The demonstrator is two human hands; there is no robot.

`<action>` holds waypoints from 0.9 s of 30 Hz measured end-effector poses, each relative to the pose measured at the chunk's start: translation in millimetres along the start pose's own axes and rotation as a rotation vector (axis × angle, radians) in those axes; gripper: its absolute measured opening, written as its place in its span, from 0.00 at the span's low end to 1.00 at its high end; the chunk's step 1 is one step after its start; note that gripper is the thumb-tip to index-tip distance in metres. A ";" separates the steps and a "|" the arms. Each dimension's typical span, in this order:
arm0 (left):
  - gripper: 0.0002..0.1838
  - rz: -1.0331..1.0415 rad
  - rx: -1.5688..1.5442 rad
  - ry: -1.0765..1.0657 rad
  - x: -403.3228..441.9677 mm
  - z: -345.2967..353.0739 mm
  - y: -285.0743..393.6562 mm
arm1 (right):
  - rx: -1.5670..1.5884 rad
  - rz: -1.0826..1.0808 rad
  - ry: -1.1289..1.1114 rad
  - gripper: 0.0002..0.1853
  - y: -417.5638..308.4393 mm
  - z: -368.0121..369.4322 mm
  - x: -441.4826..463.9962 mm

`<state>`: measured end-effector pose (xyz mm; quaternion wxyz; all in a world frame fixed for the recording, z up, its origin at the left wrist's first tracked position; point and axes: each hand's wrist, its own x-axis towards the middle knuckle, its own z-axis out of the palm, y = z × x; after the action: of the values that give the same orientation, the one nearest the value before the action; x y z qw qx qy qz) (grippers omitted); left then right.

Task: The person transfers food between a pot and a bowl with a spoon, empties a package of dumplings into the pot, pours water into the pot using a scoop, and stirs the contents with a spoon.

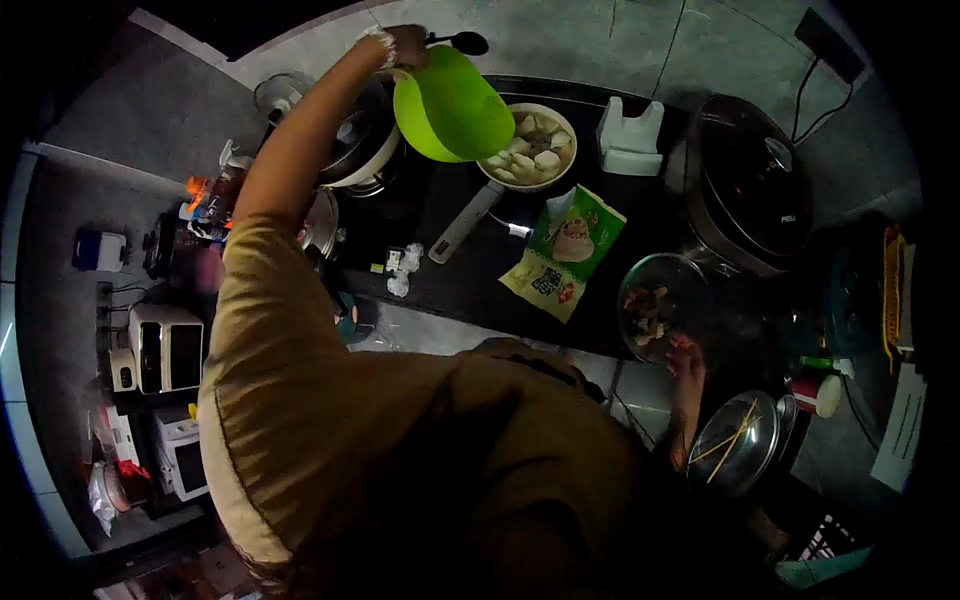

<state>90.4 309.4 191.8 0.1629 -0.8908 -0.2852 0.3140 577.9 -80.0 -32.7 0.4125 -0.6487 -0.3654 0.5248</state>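
My left hand is closed on the rim of a bright green plastic bowl, which is tilted beside a white pan. A black spoon sticks out by the same hand. Pale chunks lie in liquid in the pan, whose grey handle points toward me. At the right, my right hand has its fingers closed at the near rim of a clear glass bowl with small brown and pale pieces in it. Between the pan and the glass bowl lies a green and yellow packet.
A lidded pot stands on the left burner, with bottles beside it. Behind the packet is a white holder. A large dark cooker stands at the right; nearer are a lid and chopsticks.
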 end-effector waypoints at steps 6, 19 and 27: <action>0.10 -0.476 -0.205 0.157 48.8 -42.6 22.2 | 0.016 -0.030 0.013 0.18 42.5 -5.0 7.7; 0.14 -0.360 0.216 0.316 52.5 -100.6 112.7 | -0.013 -0.072 0.073 0.14 12.6 -1.9 -4.0; 0.23 -0.525 -0.028 0.179 47.7 -104.8 143.6 | -0.235 -0.105 0.065 0.15 -2.7 3.3 -3.3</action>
<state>247.5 214.2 180.8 0.2510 -0.8128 -0.4951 0.1770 573.9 -81.4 -29.4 0.3721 -0.6892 -0.4446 0.4346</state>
